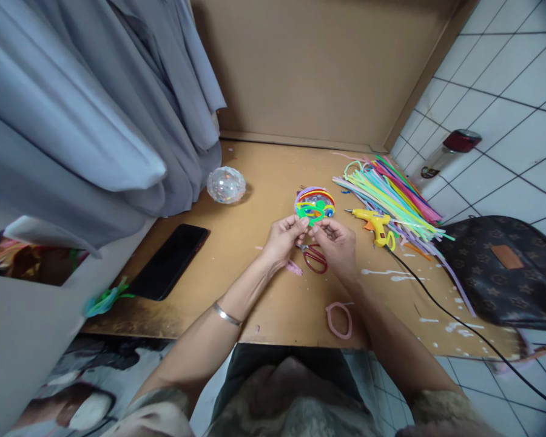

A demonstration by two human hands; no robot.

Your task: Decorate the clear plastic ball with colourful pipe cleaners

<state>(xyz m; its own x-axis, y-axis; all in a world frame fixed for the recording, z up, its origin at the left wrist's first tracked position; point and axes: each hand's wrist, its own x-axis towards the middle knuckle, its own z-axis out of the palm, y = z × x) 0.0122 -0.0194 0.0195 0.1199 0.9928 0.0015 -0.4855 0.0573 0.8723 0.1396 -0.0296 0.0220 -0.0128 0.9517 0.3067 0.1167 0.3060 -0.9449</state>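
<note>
A pink loop (339, 320) lies at the near edge of a worktop (264, 303), where a passing sleeve could sweep it off. Beyond it, the left hand (286, 240) and right hand (337, 243) pinch a bright green fuzzy piece (313, 213) between thumbs and fingers; too hard a pull from either side could bend its curves out of shape. Red-handled scissors (316, 259) sit just below the fingers, where a dropping wrist could knock them. A yellow glue gun (377, 223) rests to the right, nozzle toward the work; if hot, which cannot be told, it could burn fingers, and a tug on its black cord (428, 291) could drag it. A color-banded ball (314, 194), just behind the green piece, could roll if nudged, as could a clear faceted ball (226, 185) farther left.

The count, near to far: one pink loop, two hands, one green fuzzy piece held, one pair of scissors, one black phone (170, 261) at left, one dark patterned bag (509, 273) at right, one glue gun with one cord, two balls, one banded and one clear, and one heap of fuzzy stems (391, 194), too tangled to number.
</note>
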